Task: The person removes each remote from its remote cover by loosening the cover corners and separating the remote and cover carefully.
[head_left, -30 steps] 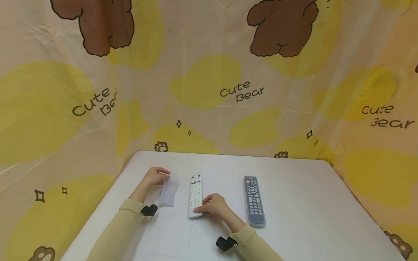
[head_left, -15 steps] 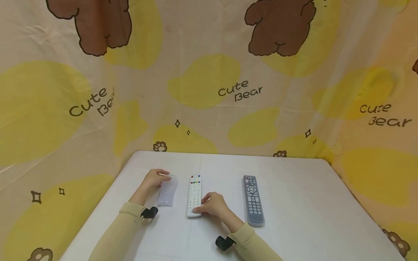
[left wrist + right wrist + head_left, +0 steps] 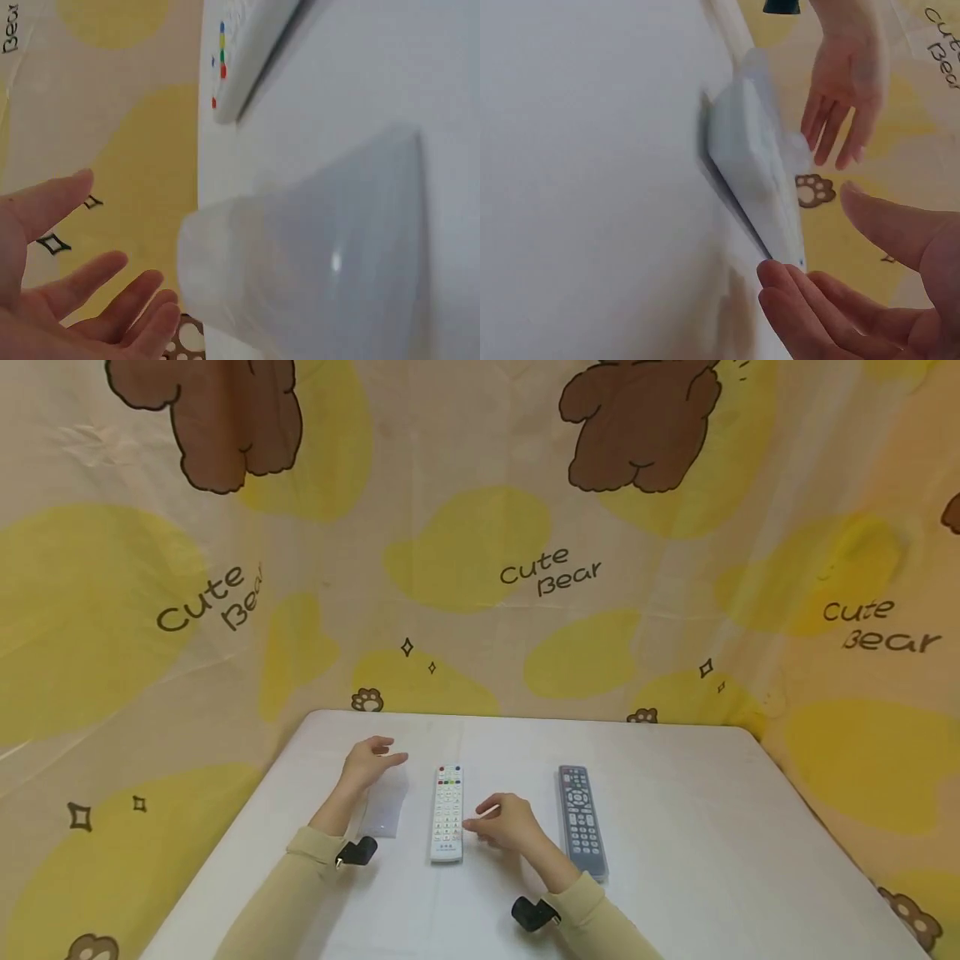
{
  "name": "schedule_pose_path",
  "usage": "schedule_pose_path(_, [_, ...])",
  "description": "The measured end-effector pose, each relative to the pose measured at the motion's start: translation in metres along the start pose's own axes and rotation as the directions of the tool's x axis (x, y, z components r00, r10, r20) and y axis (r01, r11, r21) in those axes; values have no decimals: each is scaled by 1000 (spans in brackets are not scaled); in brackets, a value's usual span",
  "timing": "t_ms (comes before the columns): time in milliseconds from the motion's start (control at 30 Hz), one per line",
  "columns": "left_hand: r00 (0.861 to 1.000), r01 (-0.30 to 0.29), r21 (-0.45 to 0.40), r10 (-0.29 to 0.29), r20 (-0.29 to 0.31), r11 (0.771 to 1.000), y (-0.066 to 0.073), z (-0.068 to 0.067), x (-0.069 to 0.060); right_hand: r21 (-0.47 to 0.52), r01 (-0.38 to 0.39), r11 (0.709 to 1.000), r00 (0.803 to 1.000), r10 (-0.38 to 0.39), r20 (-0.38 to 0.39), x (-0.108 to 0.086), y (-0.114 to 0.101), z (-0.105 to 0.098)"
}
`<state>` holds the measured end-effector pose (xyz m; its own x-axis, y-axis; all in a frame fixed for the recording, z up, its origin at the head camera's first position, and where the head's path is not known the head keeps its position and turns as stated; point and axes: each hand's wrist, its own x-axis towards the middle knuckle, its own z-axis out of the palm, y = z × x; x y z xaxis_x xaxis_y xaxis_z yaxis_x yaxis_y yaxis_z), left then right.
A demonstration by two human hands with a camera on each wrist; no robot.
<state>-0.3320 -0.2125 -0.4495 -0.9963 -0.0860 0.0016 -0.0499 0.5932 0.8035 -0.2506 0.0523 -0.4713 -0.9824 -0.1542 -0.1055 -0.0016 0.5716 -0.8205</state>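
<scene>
A white remote (image 3: 447, 814) lies upright in the head view, its coloured buttons toward the far edge. Just right of it is my right hand (image 3: 507, 823), thumb and fingers apart, holding nothing; in the right wrist view the fingertips are close beside the remote (image 3: 754, 157), and contact cannot be told. My left hand (image 3: 367, 763) hovers over the far end of a translucent plastic sleeve (image 3: 384, 808). The left wrist view shows that hand (image 3: 90, 277) with spread fingers, clear of the sleeve (image 3: 322, 255).
A grey remote in a clear cover (image 3: 583, 822) lies right of the right hand, partly behind the forearm. The white table (image 3: 697, 827) has a patterned curtain (image 3: 465, 552) behind it and along both sides.
The left hand has let go of the plastic sleeve and risen slightly. The right hand has come off the white remote's near end and moved a little to the right.
</scene>
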Motion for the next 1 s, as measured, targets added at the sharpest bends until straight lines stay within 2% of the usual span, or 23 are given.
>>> schedule_pose_path(133, [993,-54,-99,43,-106,994,22,14,-5,6,-11,1000,995,12,-103,1,6,-32])
schedule_pose_path(233, [989,-90,-168,67,-135,982,40,27,-12,52,-15,999,984,24,-175,0,14,-60])
schedule_pose_path(300, [989,-106,-199,82,-126,974,52,38,-17,53,-15,998,975,26,-222,-3,21,-77])
schedule_pose_path(433, [991,-131,-222,119,-66,966,74,65,-26,15,-64,998,954,66,-293,-11,39,-109])
schedule_pose_path(533, [988,-153,-219,150,-29,964,87,89,-31,14,-118,993,947,117,-299,-17,55,-126])
schedule_pose_path(767, [979,-170,-250,193,71,953,102,140,-43,71,-192,979,933,205,-297,-29,86,-145])
schedule_pose_path(833, [977,-148,-256,181,113,955,103,153,-46,96,-199,975,933,219,-285,-32,92,-145])
schedule_pose_path(1000, [964,-34,-261,100,246,965,101,183,-55,190,-210,959,938,253,-238,-33,103,-139])
